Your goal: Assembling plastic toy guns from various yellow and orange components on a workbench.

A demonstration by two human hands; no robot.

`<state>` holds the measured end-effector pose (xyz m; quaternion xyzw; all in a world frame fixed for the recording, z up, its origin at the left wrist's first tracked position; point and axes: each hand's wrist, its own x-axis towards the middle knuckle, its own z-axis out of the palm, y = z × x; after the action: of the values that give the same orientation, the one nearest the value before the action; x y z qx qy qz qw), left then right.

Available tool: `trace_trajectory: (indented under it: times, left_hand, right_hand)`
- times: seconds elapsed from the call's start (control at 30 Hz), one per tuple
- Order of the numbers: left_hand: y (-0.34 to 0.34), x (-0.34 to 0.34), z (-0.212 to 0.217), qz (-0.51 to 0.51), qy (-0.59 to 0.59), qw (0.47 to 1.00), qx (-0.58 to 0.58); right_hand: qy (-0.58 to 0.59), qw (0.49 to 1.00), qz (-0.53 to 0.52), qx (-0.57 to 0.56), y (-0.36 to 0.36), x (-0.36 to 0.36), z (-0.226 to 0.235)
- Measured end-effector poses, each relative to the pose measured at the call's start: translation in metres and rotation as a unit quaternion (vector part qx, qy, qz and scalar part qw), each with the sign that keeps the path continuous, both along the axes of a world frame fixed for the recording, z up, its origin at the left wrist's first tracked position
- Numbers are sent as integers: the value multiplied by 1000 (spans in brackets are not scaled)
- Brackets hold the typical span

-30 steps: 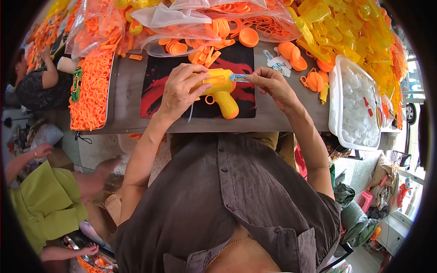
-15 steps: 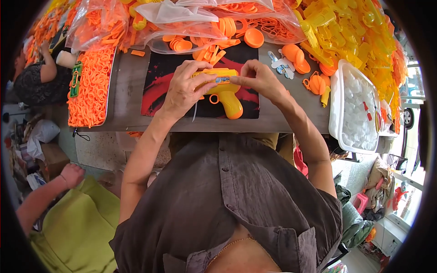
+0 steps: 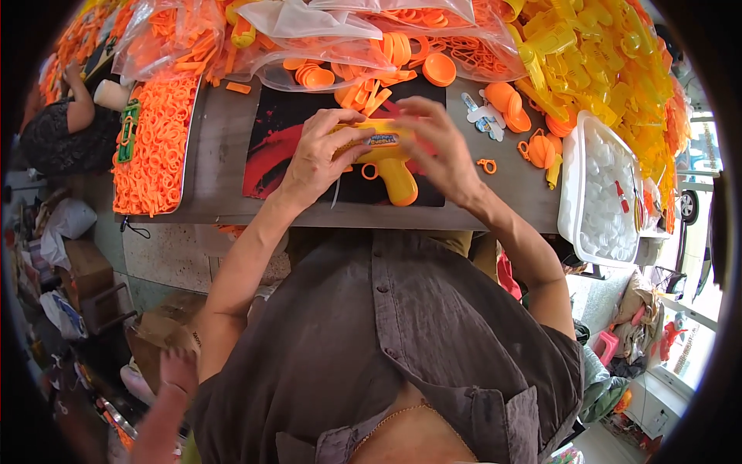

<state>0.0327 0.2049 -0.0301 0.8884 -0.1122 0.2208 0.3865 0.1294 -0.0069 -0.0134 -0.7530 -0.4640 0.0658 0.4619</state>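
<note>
A yellow toy gun (image 3: 398, 182) with an orange trigger ring lies on its side over the dark red-and-black mat (image 3: 267, 166), its grip toward me. My left hand (image 3: 321, 151) is closed round its left end, fingers on top and thumb along the side. A small blue printed sticker (image 3: 382, 140) sits on the gun's side. At the gun's right end is my right hand (image 3: 442, 147), blurred, its fingers apart with nothing visible in them. Loose stickers (image 3: 483, 114) lie to the right of the mat.
Orange rings fill a tray (image 3: 185, 155) at the left. Orange parts (image 3: 363, 94) and plastic bags (image 3: 309, 31) crowd the back. Yellow gun shells (image 3: 587, 54) pile up at the far right, behind a white bin (image 3: 568, 189) of clear pieces. Another person's blurred hand (image 3: 178, 371) shows lower left.
My right hand has come away from the sticker and its fingers have spread. My left hand keeps its hold on the toy gun. The other person's arm at lower left has moved.
</note>
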Motion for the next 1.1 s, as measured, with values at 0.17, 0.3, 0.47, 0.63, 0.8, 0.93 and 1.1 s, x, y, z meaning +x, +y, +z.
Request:
trace_trajectory:
  times: [0.17,0.3,0.47,0.63,0.8,0.93,1.1]
  left_hand:
    - [-4,3,6,18,-26,999,-8]
    - [1,2,7,-23,-37,997,65]
    - [1,1,1,-22,-29,998,56]
    - [2,0,0,-21,-67,993,94]
    - [-11,-5,10,-40,-3,993,-115]
    - [20,-34,13,60,-11,998,10]
    - [55,-41,1,79,22,997,-2]
  right_hand:
    - [311,946,-15,-88,-2,23,7]
    - [401,909,-2,-114,1,32,13]
    - [437,887,20,-146,8,31,14]
    - [289,941,36,-175,12,33,-15]
    - [-57,986,-54,-148,-15,4,3]
    - [-159,964,-172,-123,-135,-20,138]
    - [-160,661,-616,-398,-303,-108,220]
